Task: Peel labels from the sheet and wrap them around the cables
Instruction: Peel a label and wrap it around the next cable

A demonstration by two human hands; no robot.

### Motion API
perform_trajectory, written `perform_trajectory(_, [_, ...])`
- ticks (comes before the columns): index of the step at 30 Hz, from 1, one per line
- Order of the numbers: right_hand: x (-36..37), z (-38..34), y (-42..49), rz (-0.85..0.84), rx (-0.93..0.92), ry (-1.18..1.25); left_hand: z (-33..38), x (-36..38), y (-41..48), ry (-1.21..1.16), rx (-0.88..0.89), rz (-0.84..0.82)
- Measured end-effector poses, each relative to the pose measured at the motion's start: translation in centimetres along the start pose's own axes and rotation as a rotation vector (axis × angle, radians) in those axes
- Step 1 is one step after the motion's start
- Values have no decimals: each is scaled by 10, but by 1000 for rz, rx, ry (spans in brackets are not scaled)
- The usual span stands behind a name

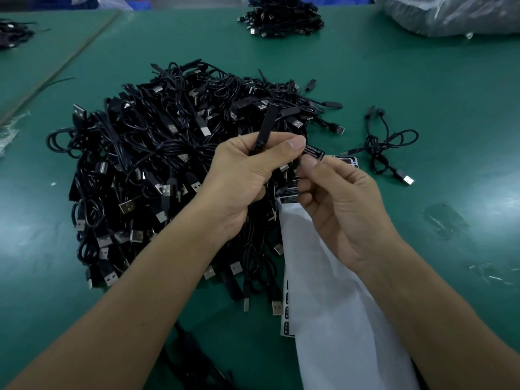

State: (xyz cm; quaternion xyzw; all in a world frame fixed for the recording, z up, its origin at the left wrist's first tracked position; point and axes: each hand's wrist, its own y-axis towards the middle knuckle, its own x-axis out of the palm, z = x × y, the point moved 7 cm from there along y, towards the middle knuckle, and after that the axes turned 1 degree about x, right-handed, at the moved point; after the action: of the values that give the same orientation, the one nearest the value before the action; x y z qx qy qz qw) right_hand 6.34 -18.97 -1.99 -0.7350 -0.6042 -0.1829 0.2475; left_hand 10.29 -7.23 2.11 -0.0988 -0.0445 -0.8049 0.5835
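Nearest me, the white label sheet [334, 319] runs up from the bottom edge under my right forearm, mostly bare backing, with a few black labels showing along its left edge and more at its far end.

Above it my right hand [343, 218] pinches a small black label [314, 151] with white print between thumb and forefinger, my fingers [309, 164] closed on its lower edge; the other fingers are curled in. The label stands just beside the thumb tip of my left hand [247, 175].

My left hand is clenched around a black USB cable [264, 128]: its long black plug end sticks up out of the fist, and the cord with a USB plug hangs down below the palm. The label seems to touch the cable between my two thumbs, though I cannot tell for sure, as the thumbs cover the spot.

Behind both hands a big pile of black USB cables [157, 164] lies on the green table [436, 88]. To its right, one loose cable [385, 147] lies apart.

Farther off sits a smaller cable heap [281, 16], and at the far right corner a clear plastic bag [455, 12].
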Motion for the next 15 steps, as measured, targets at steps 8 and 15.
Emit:
perform_trajectory(8, [-5,-4,-1,98,-34,33,1,7,-4,51,71,-51])
perform_trajectory(15, [-15,-24,1,157,-175,-185,-10,-9,10,400,152,40])
